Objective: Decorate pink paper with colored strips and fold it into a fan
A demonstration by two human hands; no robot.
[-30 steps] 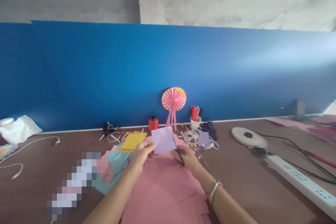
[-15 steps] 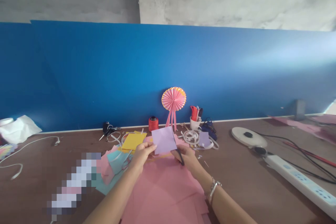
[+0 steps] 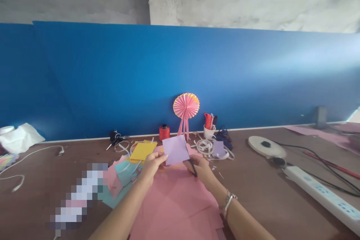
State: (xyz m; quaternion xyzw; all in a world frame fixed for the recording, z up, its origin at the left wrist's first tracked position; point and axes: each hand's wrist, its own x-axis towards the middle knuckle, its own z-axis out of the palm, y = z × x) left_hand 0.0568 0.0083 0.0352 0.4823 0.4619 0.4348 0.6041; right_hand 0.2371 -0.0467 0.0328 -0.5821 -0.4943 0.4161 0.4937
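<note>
A purple paper square (image 3: 176, 150) is held up over a stack of pink paper sheets (image 3: 174, 198). My left hand (image 3: 152, 163) pinches its left edge between thumb and fingers. At the paper's right side, my right hand (image 3: 199, 164) is closed around a pair of scissors (image 3: 193, 168) with dark handles. The scissor blades run along the right edge of the purple paper and are mostly hidden. Yellow paper squares (image 3: 143, 151) lie just beyond my left hand, with blue paper (image 3: 125, 171) and pink scraps nearer to me.
A pink pleated paper rosette (image 3: 186, 106) stands against the blue partition (image 3: 112, 75). Along the back are a red thread spool (image 3: 164, 133), keys (image 3: 114, 139), a white cup (image 3: 209, 132) with tools, and curled white strips (image 3: 205, 146). A power strip (image 3: 323, 195) lies at right.
Almost nothing differs. Both hands, the purple paper and the scissors keep nearly the same place.
</note>
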